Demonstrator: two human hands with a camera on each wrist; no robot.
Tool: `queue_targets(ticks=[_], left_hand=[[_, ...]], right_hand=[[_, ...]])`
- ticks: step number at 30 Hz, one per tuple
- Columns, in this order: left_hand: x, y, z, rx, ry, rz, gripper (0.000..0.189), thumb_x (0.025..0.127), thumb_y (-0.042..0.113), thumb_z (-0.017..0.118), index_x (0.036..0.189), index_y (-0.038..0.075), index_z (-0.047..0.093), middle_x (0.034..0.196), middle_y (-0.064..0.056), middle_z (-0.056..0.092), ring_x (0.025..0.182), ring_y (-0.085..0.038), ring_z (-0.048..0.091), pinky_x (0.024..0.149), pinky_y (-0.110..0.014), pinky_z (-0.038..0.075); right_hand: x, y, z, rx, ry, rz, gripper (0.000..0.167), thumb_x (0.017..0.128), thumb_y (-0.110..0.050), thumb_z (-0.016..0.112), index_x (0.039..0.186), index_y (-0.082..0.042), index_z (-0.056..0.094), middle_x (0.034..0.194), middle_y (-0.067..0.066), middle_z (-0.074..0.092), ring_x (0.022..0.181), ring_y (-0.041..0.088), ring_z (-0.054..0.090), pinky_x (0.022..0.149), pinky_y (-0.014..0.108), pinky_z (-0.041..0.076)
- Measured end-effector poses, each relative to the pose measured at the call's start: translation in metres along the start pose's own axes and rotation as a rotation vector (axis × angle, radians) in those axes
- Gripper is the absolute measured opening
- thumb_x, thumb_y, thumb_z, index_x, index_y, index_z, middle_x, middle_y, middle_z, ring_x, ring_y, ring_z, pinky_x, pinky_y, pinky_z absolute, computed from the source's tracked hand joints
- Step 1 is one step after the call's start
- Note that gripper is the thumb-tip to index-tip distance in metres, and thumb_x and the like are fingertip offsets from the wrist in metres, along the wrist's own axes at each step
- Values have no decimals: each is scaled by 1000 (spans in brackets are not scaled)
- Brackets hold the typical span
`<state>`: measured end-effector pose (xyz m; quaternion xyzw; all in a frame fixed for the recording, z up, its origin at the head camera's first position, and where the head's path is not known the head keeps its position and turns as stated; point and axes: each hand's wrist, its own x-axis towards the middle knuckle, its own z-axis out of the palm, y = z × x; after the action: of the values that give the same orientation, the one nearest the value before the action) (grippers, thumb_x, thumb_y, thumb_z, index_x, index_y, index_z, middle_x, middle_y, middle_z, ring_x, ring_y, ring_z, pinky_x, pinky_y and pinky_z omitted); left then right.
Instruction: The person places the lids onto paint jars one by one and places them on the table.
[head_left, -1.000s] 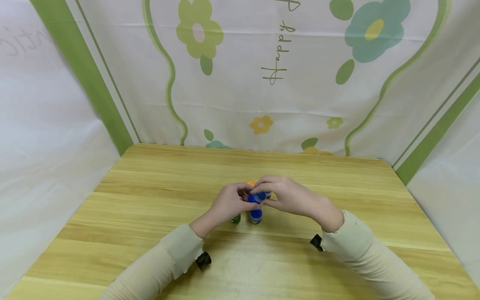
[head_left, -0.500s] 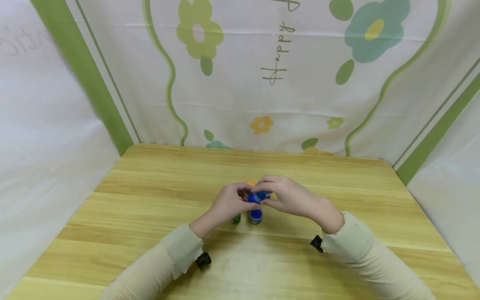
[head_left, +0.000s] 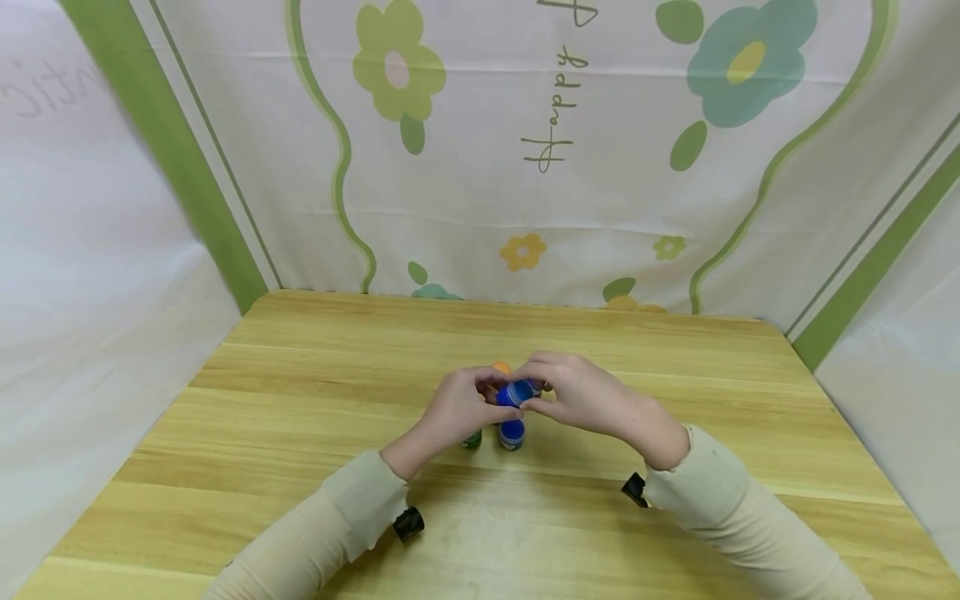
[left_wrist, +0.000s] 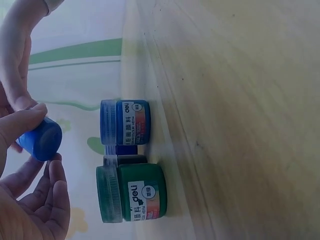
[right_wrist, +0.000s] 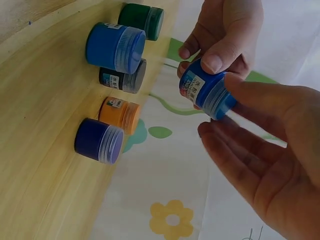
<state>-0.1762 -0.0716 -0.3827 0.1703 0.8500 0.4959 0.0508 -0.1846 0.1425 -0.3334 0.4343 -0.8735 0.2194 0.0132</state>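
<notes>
A small blue paint jar (right_wrist: 200, 86) is held tilted above the table between both hands. My left hand (head_left: 461, 402) pinches the jar's body between thumb and fingers. At the other end, my right hand (head_left: 577, 392) has its thumb and fingertips around the clear lid (right_wrist: 220, 101), which appears to be on the jar. In the left wrist view the rounded base of the held jar (left_wrist: 47, 140) faces the camera. Below the hands stand a second blue jar (left_wrist: 132, 122) and a green jar (left_wrist: 145, 192), both lidded and labelled.
Beside these, a black jar (right_wrist: 122, 77), an orange jar (right_wrist: 117, 115) and a purple jar (right_wrist: 97, 141) stand lidded on the wooden table (head_left: 300, 417). Floral printed cloth (head_left: 465, 167) hangs behind the table's far edge. A black wrist device (head_left: 408, 523) hangs by the left cuff.
The right fingers have shifted slightly around the lid, and more of the lid shows. The left hand and the standing jars stay nearly in place.
</notes>
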Motion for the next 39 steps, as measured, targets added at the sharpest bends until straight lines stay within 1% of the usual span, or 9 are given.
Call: queue_targets(ticks=[4,9,12,15,20,25,32,37,39], left_hand=[[0,-1,1,6,-1,15,37,84,22,88,115,4,75,90,1,69,78,-13,62,65,-26,55],[1,0,1,10,11,8,38,84,25,88,114,6,75,90,2,68,77,-13,62,65,-26,55],[2,0,1,15,4,12,37,84,25,88,114,7,76,90,2,69,78,-12,62,65,-26,55],[2,0,1,27,1,17,37,85,26,87,114,7,76,91,3,69,78,-12,63,66,-26,55],[3,-1,1,25,10,8,38,83,24,89,115,7,75,93,2,69,78,-13,63,65,-26,55],[2,0,1,16,2,19,37,84,25,88,113,6,75,93,2,69,79,-13,63,66,-27,55],[2,0,1,9,0,32,36,85,27,87,112,8,75,89,3,69,77,-13,63,64,-26,55],[2,0,1,16,0,46,35,85,24,88,112,6,76,90,2,70,77,-12,63,65,-26,55],[1,1,1,15,2,37,36,84,25,88,113,6,76,90,2,70,77,-12,63,65,-26,55]], right_hand=[[-1,1,1,7,0,43,32,95,-21,76,124,-6,72,114,5,71,94,16,68,77,29,57],[-1,2,1,2,-4,-5,38,93,-17,79,128,-5,70,118,6,69,99,17,67,80,34,59],[0,2,0,11,-9,23,33,96,-21,76,125,-6,72,114,4,70,94,15,66,76,31,57],[-1,1,0,-1,-6,61,37,97,-27,75,126,-6,71,112,3,70,90,14,66,75,28,56],[-2,1,-1,2,-12,26,42,96,-18,76,134,-2,66,119,9,69,95,16,68,78,33,59],[-1,1,-1,19,-14,78,41,99,-25,72,133,-3,65,120,9,69,95,15,67,80,35,58],[0,1,2,21,30,-46,30,94,-13,77,122,-5,70,117,6,68,96,15,67,78,30,58],[0,0,3,60,45,37,28,96,-20,76,120,-8,71,114,3,68,90,11,65,75,28,57],[0,0,4,49,48,22,30,95,-20,77,122,-8,71,117,4,67,94,14,65,78,31,58]])
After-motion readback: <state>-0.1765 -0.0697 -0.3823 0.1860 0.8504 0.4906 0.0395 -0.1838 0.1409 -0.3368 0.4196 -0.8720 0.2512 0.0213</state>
